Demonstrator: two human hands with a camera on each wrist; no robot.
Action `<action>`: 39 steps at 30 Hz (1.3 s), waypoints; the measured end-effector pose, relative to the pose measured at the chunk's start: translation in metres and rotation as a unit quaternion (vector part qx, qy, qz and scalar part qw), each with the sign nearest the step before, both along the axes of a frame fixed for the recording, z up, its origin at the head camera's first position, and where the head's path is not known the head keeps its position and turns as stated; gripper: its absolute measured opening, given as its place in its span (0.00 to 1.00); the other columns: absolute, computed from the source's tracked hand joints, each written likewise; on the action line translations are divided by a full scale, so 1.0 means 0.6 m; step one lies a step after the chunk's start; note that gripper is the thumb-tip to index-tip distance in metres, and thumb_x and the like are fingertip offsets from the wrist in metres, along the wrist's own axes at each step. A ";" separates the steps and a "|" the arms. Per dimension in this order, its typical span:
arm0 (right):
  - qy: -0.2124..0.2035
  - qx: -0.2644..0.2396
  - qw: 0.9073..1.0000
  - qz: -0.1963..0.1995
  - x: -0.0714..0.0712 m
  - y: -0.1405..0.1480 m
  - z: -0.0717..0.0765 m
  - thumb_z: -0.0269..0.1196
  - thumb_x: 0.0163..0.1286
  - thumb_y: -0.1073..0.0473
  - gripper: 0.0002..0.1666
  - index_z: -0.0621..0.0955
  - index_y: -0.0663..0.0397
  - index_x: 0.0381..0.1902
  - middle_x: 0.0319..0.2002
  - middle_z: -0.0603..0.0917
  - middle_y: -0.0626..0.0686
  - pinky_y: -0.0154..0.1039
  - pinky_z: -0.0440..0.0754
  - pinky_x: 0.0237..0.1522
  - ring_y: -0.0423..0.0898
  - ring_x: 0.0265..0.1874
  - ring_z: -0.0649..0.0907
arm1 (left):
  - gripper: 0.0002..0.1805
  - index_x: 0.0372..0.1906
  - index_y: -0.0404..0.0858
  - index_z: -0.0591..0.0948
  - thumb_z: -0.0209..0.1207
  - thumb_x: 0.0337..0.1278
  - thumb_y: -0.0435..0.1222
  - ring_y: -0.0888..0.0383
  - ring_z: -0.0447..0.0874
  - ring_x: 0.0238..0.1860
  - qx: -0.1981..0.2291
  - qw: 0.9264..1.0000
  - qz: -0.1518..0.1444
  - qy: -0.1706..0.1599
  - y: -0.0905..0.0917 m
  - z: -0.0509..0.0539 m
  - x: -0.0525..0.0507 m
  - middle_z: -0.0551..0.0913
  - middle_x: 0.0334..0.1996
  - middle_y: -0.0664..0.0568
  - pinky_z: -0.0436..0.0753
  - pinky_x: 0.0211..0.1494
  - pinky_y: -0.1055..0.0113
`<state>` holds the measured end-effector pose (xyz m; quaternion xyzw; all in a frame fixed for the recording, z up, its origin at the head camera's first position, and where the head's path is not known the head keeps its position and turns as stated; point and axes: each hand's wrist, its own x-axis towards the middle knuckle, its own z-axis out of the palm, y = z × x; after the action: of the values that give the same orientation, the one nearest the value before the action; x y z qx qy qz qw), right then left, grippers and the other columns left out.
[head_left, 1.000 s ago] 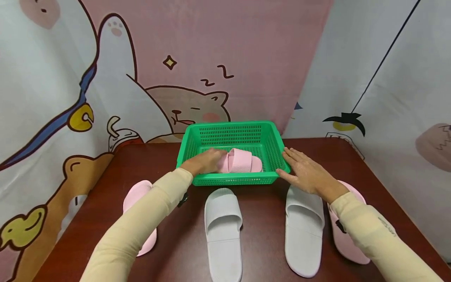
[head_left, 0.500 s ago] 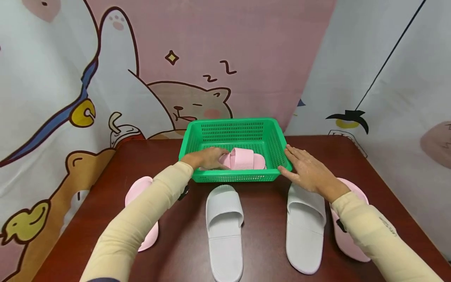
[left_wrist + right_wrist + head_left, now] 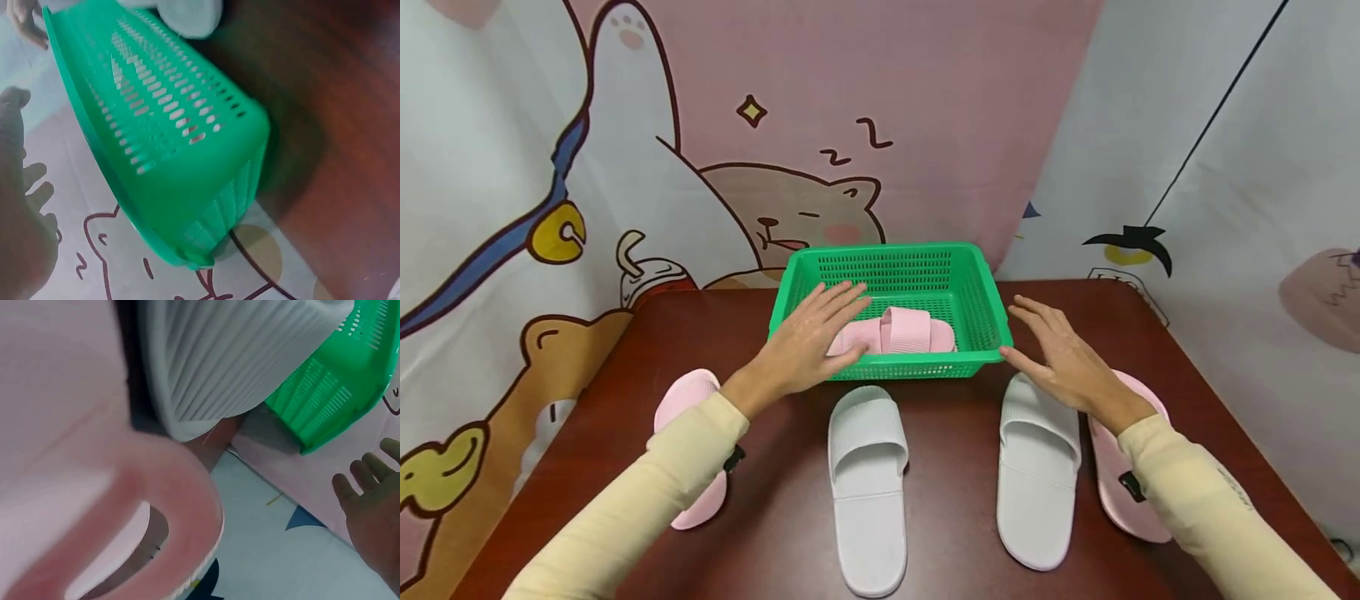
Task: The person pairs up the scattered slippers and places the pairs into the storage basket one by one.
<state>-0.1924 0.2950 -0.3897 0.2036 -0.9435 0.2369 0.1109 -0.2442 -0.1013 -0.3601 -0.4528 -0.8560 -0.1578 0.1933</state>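
Observation:
In the head view a pink slipper (image 3: 908, 332) lies sideways inside the green basket (image 3: 910, 369), along its near wall. My left hand (image 3: 808, 337), fingers spread and straight, hovers over the basket's near left corner and holds nothing; it hides part of that corner. My right hand (image 3: 1060, 350) is beside the basket's near right corner, fingers extended, with the thumb close to the rim; whether it touches I cannot tell. Below the basket lie two white slippers, the left one (image 3: 868, 492) and the right one (image 3: 1037, 475), the latter near my right hand.
Two more pink slippers lie on the brown table (image 3: 955, 517): a left one (image 3: 688, 400) and a right one (image 3: 1131, 492), each partly hidden by an arm. A cartoon-printed cloth (image 3: 955, 125) hangs behind and around the table.
My left hand has let go of the pink slipper in the basket and moved up and back towards me, its fingers opening out. My right hand has drawn slightly away from the basket's rim.

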 end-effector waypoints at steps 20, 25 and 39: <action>0.219 0.062 0.959 0.171 0.079 0.034 0.004 0.57 0.68 0.43 0.35 0.78 0.57 0.68 0.66 0.78 0.56 0.37 0.55 0.73 0.56 0.63 0.76 | 0.41 0.74 0.30 0.64 0.61 0.53 0.36 0.38 0.65 0.69 -0.018 0.992 -0.078 0.101 -0.062 -0.025 0.078 0.59 0.76 0.38 0.71 0.67 0.49; 0.156 0.149 0.963 0.164 0.107 0.057 -0.012 0.63 0.49 0.60 0.42 0.78 0.54 0.67 0.67 0.77 0.54 0.35 0.54 0.71 0.57 0.63 0.75 | 0.28 0.68 0.30 0.73 0.51 0.63 0.31 0.42 0.75 0.64 -0.050 0.969 -0.148 0.192 -0.060 -0.041 0.103 0.71 0.70 0.37 0.74 0.66 0.54; 0.034 0.183 0.969 0.162 0.125 0.055 -0.021 0.67 0.42 0.72 0.55 0.72 0.44 0.74 0.73 0.70 0.51 0.64 0.74 0.57 0.61 0.68 0.71 | 0.54 0.81 0.39 0.56 0.67 0.45 0.24 0.46 0.52 0.78 -0.242 0.956 -0.135 0.099 -0.046 -0.083 0.117 0.57 0.78 0.45 0.56 0.76 0.55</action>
<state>-0.1177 0.3282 -0.4023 0.3784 -0.9210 0.0676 0.0640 -0.1738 -0.1291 -0.4101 -0.6107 -0.7761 0.0748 0.1384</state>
